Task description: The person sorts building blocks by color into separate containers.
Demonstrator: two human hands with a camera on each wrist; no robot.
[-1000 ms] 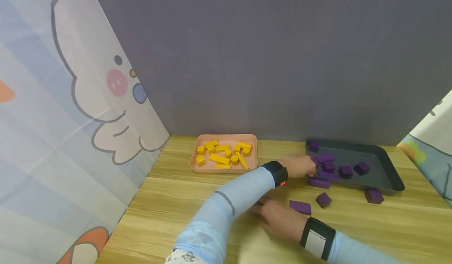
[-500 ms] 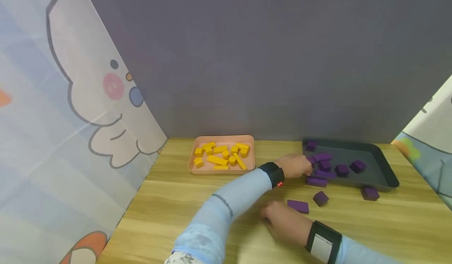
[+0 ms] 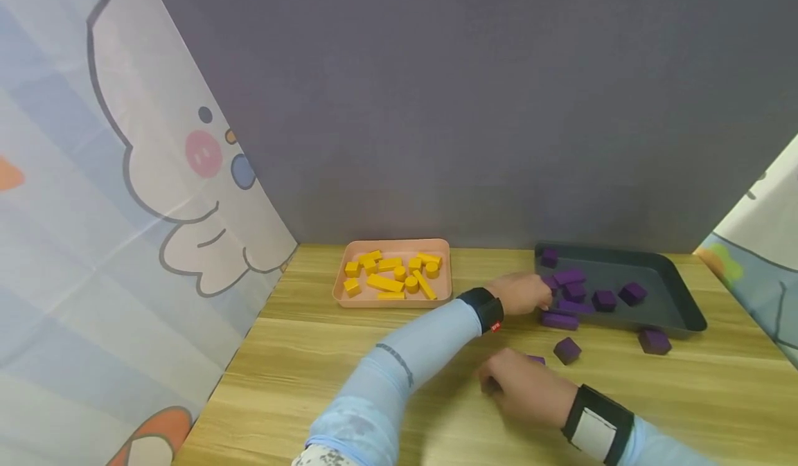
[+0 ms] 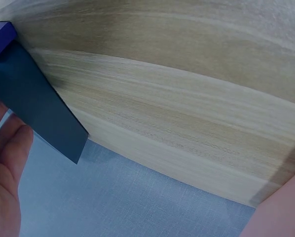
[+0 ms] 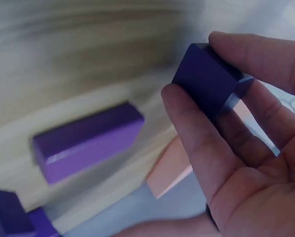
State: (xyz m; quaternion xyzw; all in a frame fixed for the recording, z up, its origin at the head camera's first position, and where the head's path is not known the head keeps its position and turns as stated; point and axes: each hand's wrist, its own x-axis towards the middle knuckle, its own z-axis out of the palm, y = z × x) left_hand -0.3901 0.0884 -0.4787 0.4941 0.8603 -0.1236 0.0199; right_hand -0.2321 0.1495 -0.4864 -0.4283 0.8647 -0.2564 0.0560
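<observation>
At the left end of a dark baking tray (image 3: 667, 293), my left hand (image 3: 520, 293) curls its fingers over the rim. The left wrist view shows these fingers (image 4: 17, 153) against the tray's outer wall (image 4: 44, 103); their tips are partly cut off. My right hand (image 3: 526, 386) is low over the table, and a dark purple block (image 5: 206, 79) is pinched between its thumb and fingers. Just behind it lies a long purple block (image 5: 91, 140), mostly hidden in the head view. Several purple blocks lie in the tray, including a purple cube (image 3: 633, 293).
Another long purple block (image 3: 559, 320) lies at the tray's front left corner. Two loose purple cubes, a nearer cube (image 3: 567, 350) and a right-hand cube (image 3: 654, 342), rest before the tray. A pink tray (image 3: 339, 294) with several yellow blocks stands left. A grey panel (image 3: 436, 106) closes the back.
My right hand has picked up the purple block at the table's middle and moved right with it, now covering most of the long block. My left hand stays at the tray's rim.
</observation>
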